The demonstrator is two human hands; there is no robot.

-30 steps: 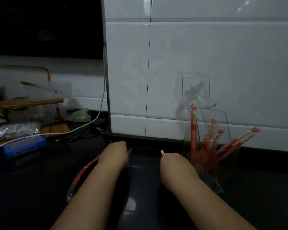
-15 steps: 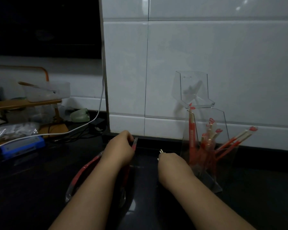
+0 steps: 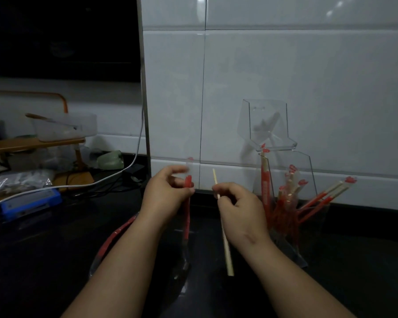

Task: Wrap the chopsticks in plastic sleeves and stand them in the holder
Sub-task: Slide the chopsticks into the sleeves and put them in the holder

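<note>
My left hand (image 3: 164,191) pinches the top of a red and clear plastic sleeve (image 3: 187,216), which hangs down toward the dark counter. My right hand (image 3: 236,204) grips a pair of bare wooden chopsticks (image 3: 226,251), held nearly upright, tips poking above the fingers. The two hands are close together, a small gap between sleeve and chopsticks. To the right stands a clear acrylic holder (image 3: 287,171) with several sleeved chopsticks (image 3: 283,203) leaning in it. More red sleeves (image 3: 112,237) lie on the counter under my left forearm.
A white tiled wall (image 3: 285,88) stands just behind the holder. At the left are a wooden rack with a plastic tub (image 3: 64,128), a white cable (image 3: 101,182), a blue box (image 3: 29,204) and a crinkled bag (image 3: 16,182). The counter (image 3: 44,260) is dark and glossy.
Both hands have risen from the counter. The left hand lifted a sleeve by its top; the right hand raised the bare chopsticks upright beside it.
</note>
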